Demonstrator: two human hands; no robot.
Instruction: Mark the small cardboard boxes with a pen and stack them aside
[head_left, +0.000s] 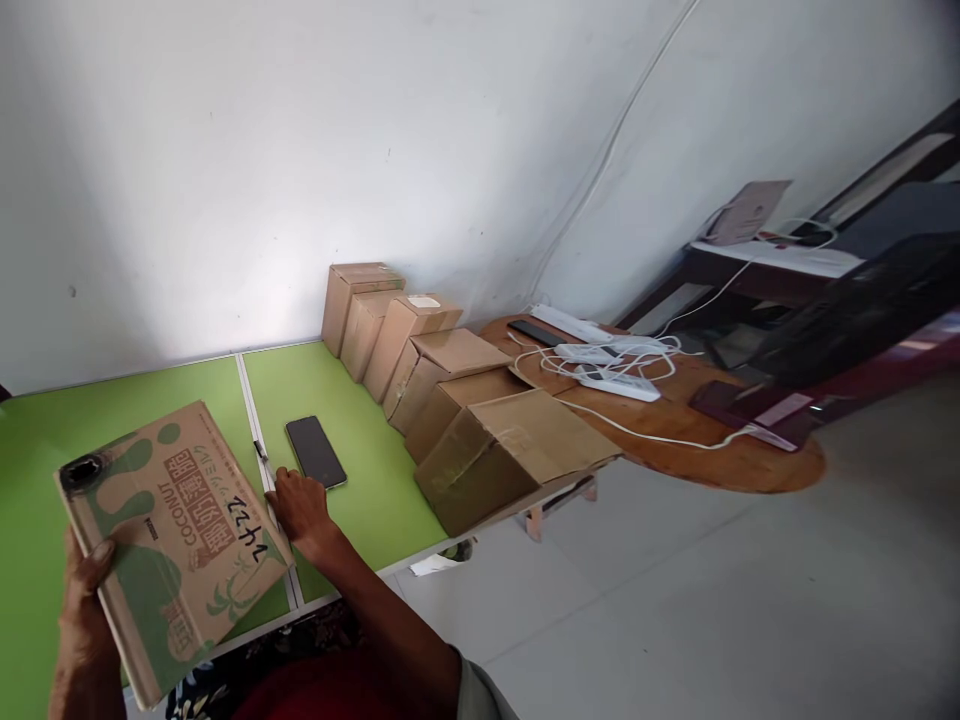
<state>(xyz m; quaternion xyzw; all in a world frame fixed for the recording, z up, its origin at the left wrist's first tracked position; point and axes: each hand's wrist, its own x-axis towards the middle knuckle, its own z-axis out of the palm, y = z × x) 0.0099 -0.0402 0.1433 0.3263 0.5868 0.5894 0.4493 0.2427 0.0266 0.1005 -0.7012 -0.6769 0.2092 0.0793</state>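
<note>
A flattened cardboard carton (pixel 161 520) printed in green and brown, with "COCONUT" and a handwritten black number on it, is tilted above the green table. My left hand (pixel 86 600) grips it by its left edge, thumb on top. Its upper left corner bears a dark, scorched-looking hole. My right hand (pixel 300 510) is closed beside the carton's right edge, fingers bunched. From its fingertips sticks out a slim black-and-white pen-like tool (pixel 260 452); its exact kind is too small to tell. Just beyond that hand, a dark phone (pixel 316 452) lies face up.
Several closed cardboard boxes (pixel 431 345) stand in a row along the right side of the green table (pixel 375 500). Beyond them, a round wooden table (pixel 675 430) carries white power strips and tangled cables (pixel 622 360). A white wall rises behind.
</note>
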